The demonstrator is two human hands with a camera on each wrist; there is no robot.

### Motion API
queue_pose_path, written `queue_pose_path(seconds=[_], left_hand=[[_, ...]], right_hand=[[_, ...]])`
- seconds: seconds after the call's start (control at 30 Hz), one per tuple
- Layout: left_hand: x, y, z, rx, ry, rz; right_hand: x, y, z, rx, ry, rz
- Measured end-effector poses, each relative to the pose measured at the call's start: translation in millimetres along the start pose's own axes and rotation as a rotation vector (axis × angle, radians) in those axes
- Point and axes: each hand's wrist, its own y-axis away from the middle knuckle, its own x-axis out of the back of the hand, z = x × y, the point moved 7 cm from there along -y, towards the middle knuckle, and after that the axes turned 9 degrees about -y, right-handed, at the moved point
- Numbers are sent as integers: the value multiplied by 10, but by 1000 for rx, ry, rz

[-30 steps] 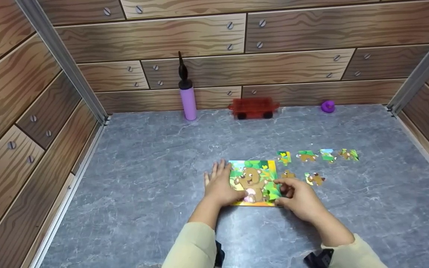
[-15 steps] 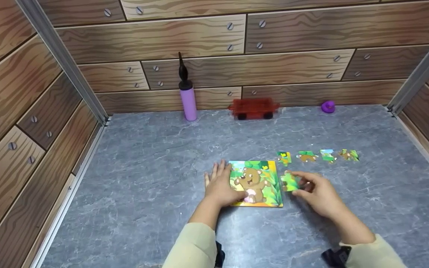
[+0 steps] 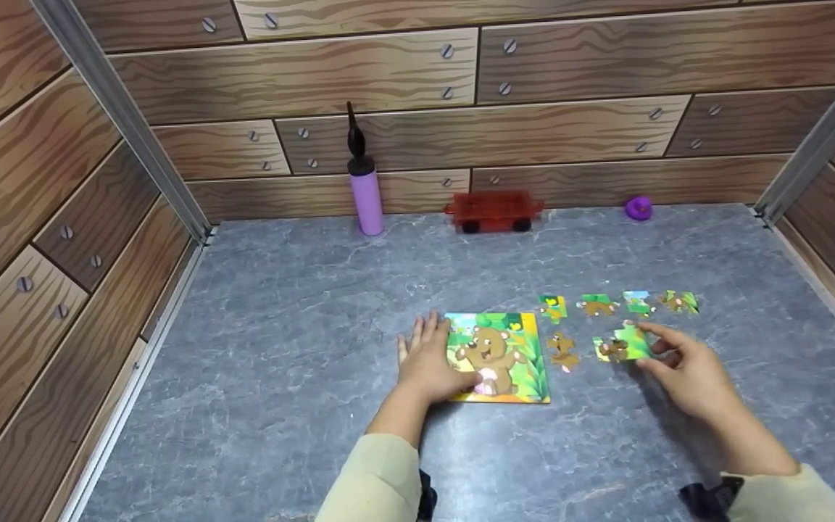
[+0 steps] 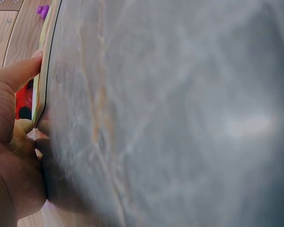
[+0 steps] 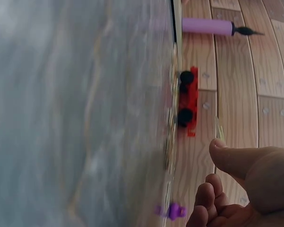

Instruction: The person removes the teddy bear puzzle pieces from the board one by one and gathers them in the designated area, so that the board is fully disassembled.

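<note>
A square jigsaw puzzle board (image 3: 526, 362) with a bear picture lies on the grey table (image 3: 280, 348). My left hand (image 3: 432, 362) rests along its left edge, fingers spread, thumb over the picture. To the right, my right hand (image 3: 689, 373) pinches a green puzzle piece (image 3: 636, 344) between thumb and fingers. That piece is seen nearly edge-on in the right wrist view, above the table. It partly overlaps a brown puzzle piece (image 3: 609, 350) in the head view. Another brown piece (image 3: 562, 352) lies close to the board's right side.
Several loose puzzle pieces (image 3: 597, 304) lie in a row behind the right hand. Along the back wall stand a purple hand pump (image 3: 367, 199), a red toy wagon (image 3: 496, 211) and a purple rubber duck (image 3: 638, 208). Wood-patterned walls enclose the back and sides.
My right hand has lifted the green puzzle piece off the board's lower right and carried it rightward, uncovering the brown piece beside the board. My left hand has stayed put.
</note>
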Motion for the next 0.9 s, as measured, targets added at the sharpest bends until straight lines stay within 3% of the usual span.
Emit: queue_pose_path(seconds=[0.37, 0.63, 0.9], left_hand=[[23, 33, 3, -5, 18, 14], [9, 15, 1, -1, -2, 6], [8, 10, 1, -3, -3, 6]], right_hand=[[167, -48, 299, -86, 40, 5], [226, -90, 506, -155, 74, -45], [211, -131, 571, -208, 97, -117]])
